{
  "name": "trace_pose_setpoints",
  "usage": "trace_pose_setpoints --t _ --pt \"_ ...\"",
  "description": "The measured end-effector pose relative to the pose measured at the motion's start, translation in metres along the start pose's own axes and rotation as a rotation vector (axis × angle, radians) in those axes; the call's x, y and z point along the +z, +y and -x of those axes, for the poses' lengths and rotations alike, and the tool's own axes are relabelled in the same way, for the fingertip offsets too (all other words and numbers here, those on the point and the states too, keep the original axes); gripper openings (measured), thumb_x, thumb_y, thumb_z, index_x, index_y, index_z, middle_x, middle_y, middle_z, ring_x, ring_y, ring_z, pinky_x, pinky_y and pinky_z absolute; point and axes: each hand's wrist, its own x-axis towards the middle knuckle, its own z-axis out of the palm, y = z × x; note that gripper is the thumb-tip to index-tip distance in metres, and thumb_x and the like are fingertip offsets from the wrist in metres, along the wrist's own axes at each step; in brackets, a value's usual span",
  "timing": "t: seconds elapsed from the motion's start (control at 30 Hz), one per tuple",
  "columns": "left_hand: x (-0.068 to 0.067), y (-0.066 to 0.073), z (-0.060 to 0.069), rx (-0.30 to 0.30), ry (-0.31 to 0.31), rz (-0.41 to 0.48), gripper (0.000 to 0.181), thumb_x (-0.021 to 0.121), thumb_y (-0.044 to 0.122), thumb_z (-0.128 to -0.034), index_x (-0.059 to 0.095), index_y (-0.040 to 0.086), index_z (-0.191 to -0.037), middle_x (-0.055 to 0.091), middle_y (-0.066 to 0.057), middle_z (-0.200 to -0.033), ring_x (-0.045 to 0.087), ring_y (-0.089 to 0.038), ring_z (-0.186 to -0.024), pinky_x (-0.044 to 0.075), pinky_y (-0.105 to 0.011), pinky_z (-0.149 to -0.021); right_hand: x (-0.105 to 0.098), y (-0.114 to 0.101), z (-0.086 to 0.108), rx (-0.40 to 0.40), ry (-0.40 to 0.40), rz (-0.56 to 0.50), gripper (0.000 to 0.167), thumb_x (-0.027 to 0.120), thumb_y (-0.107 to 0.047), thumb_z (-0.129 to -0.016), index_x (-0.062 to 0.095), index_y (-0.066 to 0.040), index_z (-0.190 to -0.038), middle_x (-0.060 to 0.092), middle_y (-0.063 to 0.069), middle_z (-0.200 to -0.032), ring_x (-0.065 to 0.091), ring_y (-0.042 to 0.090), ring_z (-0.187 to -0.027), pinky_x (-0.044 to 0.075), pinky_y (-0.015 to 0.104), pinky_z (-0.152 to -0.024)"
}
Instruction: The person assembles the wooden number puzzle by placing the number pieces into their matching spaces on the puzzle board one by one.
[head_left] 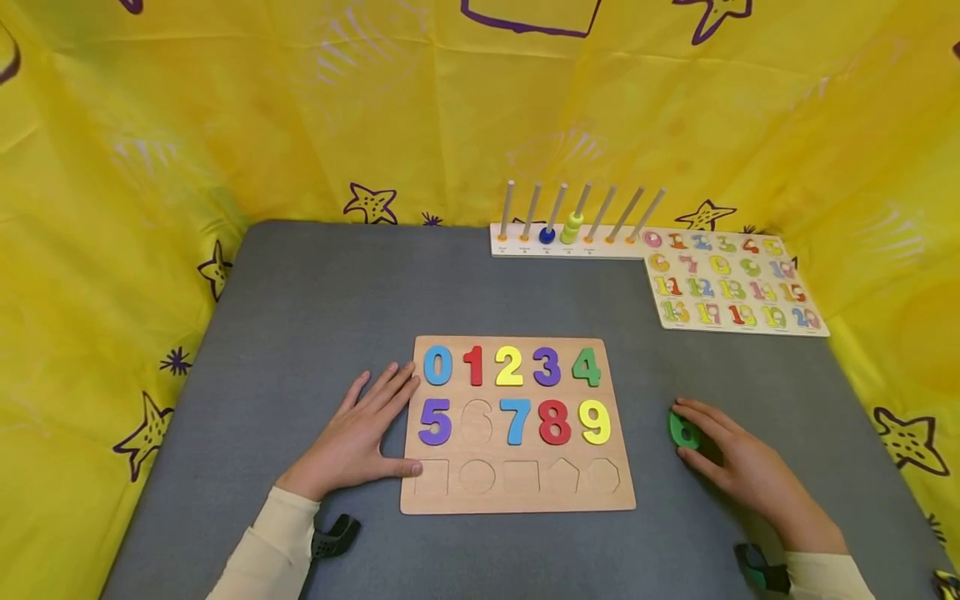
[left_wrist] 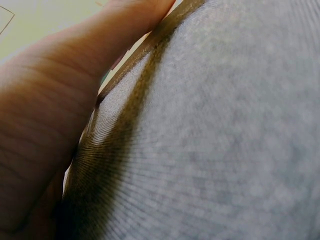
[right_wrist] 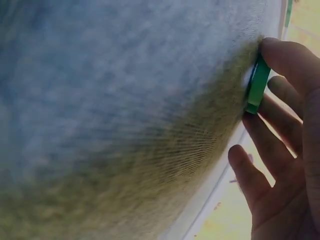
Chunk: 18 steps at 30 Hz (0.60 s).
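Note:
A wooden number puzzle board lies flat on the table, with coloured digits in two rows. The six-shaped recess shows bare wood, as do the shape outlines along the bottom row. My left hand rests at the board's left edge, fingers extended and thumb on its lower left corner; the left wrist view shows this hand close up beside the board's edge. To the right of the board, my right hand pinches a green number piece, apparently a six, between thumb and fingers. The right wrist view shows the green piece edge-on.
A white base with upright pegs stands at the table's back edge, bearing one blue bead and green beads. Right of it lies a second number board. Yellow patterned cloth surrounds the grey table.

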Motion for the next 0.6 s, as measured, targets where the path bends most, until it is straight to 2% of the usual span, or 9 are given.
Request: trace_pose_setpoints --t 0.07,0.13,0.4,0.6 --pt "0.001 0.000 0.000 0.002 0.005 -0.001 0.123 0.069 0.081 -0.0723 0.024 0.010 -0.162 0.015 -0.004 -0.169 0.009 -0.028 -0.155 -0.001 -0.054 -0.121 -0.002 -0.004 -0.002 -0.006 0.005 0.015 0.068 0.087 -0.020 -0.080 0.059 -0.014 -0.141 0.055 0.006 -0.142 0.059 0.027 -0.116 0.052 0.044 -0.085" --pt "0.001 -0.001 0.000 0.001 0.003 -0.002 0.123 0.069 0.082 -0.0723 0.024 0.010 -0.162 0.015 -0.004 -0.169 0.009 -0.028 -0.155 -0.001 -0.054 -0.121 -0.004 -0.008 -0.005 -0.018 0.018 0.019 0.068 0.088 -0.019 -0.079 0.060 -0.014 -0.141 0.056 0.006 -0.141 0.061 0.029 -0.114 0.053 0.050 -0.081" --pt "-0.002 0.001 0.000 -0.021 -0.031 -0.006 0.125 0.068 0.083 -0.0715 0.022 0.012 -0.163 0.011 -0.002 -0.170 0.004 -0.025 -0.155 -0.003 -0.053 -0.121 -0.013 -0.045 -0.029 -0.105 0.058 0.003 0.071 0.090 -0.021 -0.075 0.062 -0.015 -0.140 0.058 0.002 -0.142 0.062 0.025 -0.118 0.053 0.046 -0.085" --pt "-0.001 0.001 0.000 -0.016 -0.029 -0.002 0.125 0.068 0.083 -0.0715 0.022 0.011 -0.163 0.011 -0.002 -0.170 0.005 -0.026 -0.155 -0.003 -0.053 -0.121 -0.005 -0.085 -0.059 -0.221 0.056 -0.057 0.071 0.091 -0.024 -0.074 0.063 -0.012 -0.138 0.060 0.003 -0.140 0.061 0.025 -0.120 0.056 0.047 -0.088"
